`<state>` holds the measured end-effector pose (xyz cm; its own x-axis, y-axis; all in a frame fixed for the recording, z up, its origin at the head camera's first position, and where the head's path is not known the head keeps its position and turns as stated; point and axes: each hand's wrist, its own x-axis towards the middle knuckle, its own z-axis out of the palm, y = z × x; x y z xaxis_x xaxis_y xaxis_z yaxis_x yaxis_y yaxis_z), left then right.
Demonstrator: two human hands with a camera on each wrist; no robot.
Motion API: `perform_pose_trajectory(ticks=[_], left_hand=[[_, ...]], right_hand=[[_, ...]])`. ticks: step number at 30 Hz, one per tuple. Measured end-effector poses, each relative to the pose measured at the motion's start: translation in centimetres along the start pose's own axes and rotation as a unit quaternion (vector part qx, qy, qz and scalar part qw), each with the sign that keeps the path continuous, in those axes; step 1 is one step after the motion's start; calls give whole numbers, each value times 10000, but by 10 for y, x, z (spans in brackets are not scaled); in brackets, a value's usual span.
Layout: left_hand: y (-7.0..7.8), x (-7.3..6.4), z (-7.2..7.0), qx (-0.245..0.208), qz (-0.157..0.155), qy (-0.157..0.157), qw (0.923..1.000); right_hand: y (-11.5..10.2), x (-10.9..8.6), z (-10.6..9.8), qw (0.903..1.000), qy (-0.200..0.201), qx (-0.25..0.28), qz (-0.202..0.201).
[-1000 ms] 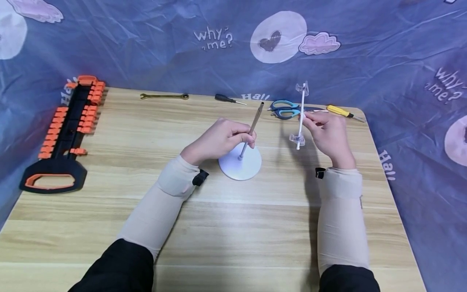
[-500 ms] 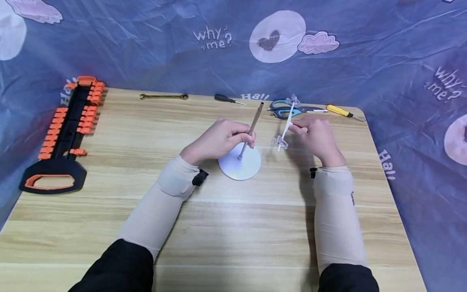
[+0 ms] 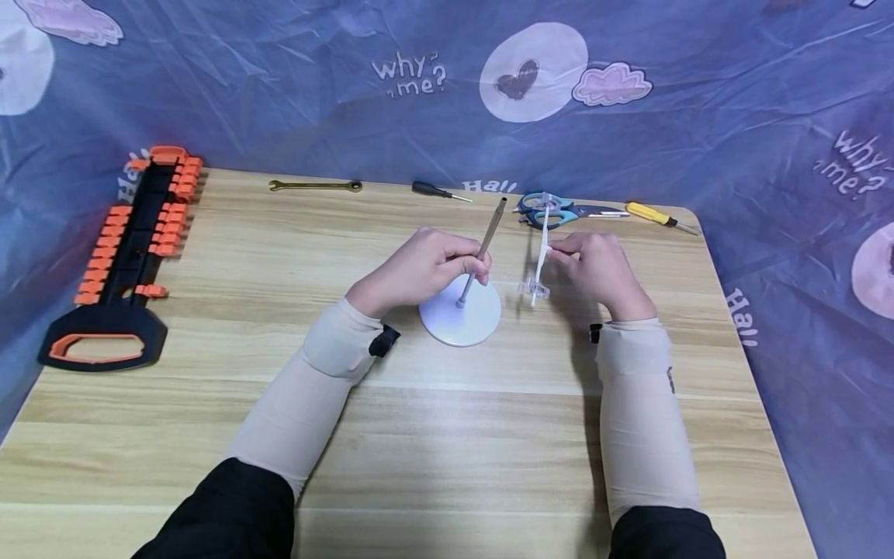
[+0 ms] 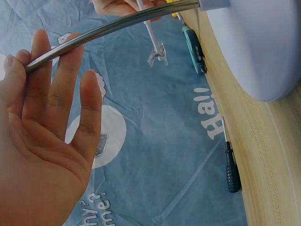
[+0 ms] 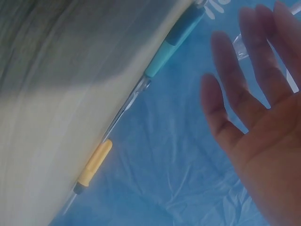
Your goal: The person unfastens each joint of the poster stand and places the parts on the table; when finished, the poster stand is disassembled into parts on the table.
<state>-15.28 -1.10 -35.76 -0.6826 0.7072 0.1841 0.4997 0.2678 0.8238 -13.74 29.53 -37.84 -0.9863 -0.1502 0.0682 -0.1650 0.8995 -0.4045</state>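
A thin metal pole [image 3: 493, 223] rises at a tilt from a round white base [image 3: 457, 328] standing on the table. My left hand [image 3: 422, 265] pinches the pole between thumb and fingers; in the left wrist view the metal tube [image 4: 113, 26] runs across from the fingertips to the base. To the right of it, my right hand [image 3: 598, 265] pinches a white rod [image 3: 542, 241] near its middle. The rod carries a clear plastic clip [image 3: 534, 289] near each end and is apart from the pole. In the right wrist view the rod is mostly hidden behind the right fingers [image 5: 230, 61].
Along the table's back edge lie a wrench [image 3: 314, 185], a black-handled screwdriver [image 3: 429, 189], blue-and-black scissors [image 3: 594, 210] and a yellow-handled screwdriver [image 3: 649, 213]. A black rack with orange clips [image 3: 52, 338] lies at the left. A blue printed sheet [image 3: 279, 85] hangs behind the table.
My right hand has carried the white rod left and a little nearer to me, toward the pole, and the rod's tilt has shifted. The left hand and the stand have stayed put.
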Motion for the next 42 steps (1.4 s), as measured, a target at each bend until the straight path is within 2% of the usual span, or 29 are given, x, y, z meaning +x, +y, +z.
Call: perform_pose_trajectory(ticks=[11, 20, 29, 42], left_hand=[[0, 0, 0, 58, -20, 0, 10000], [0, -1, 0, 44, -43, -19, 10000], [1, 0, 0, -37, -46, -52, 10000], [1, -1, 0, -29, -66, -34, 10000]], right_hand=[[1, 2, 3, 9995, -246, -145, -122], [1, 0, 6, 9972, -726, -195, -41], [3, -1, 7, 9964, -788, -268, -135], [3, 1, 7, 9942, -1050, -216, 102]])
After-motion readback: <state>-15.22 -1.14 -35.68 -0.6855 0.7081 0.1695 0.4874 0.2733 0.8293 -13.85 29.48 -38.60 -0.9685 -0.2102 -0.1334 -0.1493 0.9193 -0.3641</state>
